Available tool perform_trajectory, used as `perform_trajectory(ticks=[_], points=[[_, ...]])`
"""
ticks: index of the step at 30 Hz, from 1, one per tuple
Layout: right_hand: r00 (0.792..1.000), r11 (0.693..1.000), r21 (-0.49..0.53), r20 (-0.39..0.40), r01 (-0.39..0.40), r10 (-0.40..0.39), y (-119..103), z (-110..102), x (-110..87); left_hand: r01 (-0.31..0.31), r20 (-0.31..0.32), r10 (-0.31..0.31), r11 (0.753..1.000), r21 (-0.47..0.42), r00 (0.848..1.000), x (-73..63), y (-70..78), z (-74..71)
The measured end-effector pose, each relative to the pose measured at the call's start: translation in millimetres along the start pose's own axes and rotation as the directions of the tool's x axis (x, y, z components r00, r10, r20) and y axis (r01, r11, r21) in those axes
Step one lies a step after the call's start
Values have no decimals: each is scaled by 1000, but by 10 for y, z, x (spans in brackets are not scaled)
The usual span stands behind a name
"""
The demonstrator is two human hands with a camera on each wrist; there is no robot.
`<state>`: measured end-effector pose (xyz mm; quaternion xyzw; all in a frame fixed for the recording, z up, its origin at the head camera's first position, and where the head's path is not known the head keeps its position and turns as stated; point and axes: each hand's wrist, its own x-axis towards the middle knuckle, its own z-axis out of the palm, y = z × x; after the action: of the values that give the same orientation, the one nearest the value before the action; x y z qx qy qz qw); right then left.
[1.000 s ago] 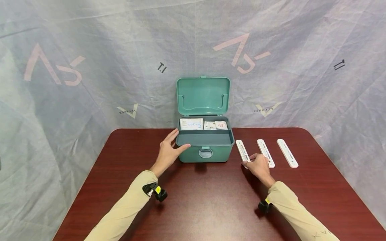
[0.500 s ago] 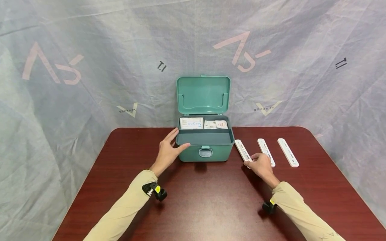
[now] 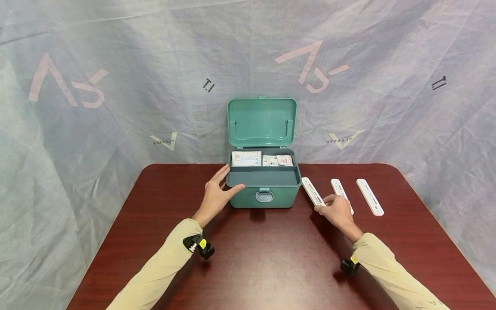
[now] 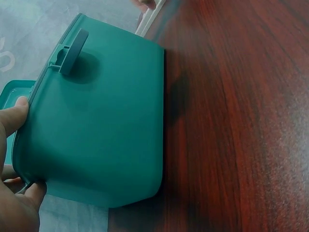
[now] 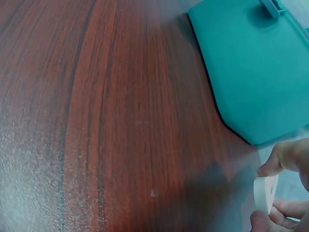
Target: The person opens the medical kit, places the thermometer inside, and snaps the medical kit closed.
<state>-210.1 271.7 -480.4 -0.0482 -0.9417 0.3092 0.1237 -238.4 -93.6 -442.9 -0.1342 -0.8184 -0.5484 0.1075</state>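
Observation:
A teal first-aid box [image 3: 248, 199] stands with its lid [image 3: 261, 122] raised. My left hand [image 3: 215, 193] rests at its left front corner, fingers spread along the side and thumb [image 4: 20, 108] on the front rim. My right hand [image 3: 338, 212] pinches the near end of a long white strip [image 3: 312, 191] with rounded ends and small dark print, just right of the box. In the right wrist view the strip's end [image 5: 263, 193] sits between thumb and fingers, over its shadow. Two similar strips, the middle strip [image 3: 338, 188] and the right strip [image 3: 370, 197], lie farther right.
The box's front compartment [image 3: 261, 176] shows a bare grey floor. Its rear section holds a white "Surgical" packet [image 3: 246, 159] and smaller packets [image 3: 277, 160]. A metal-looking latch [image 3: 264, 196] hangs at the front. Behind the dark red table [image 3: 255, 258] hangs a grey printed cloth [image 3: 162, 86].
My right hand has shifted slightly right and up with the pinched strip, which now stands a little higher in view. The left hand and the box have stayed put.

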Motion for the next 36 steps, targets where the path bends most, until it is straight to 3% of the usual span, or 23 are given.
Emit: perform_trajectory(ticks=[36], points=[[997, 996, 59, -47, 60, -57, -101, -180, -15, -30, 4, 30, 1000, -1, 1000, 1, -24, 0]])
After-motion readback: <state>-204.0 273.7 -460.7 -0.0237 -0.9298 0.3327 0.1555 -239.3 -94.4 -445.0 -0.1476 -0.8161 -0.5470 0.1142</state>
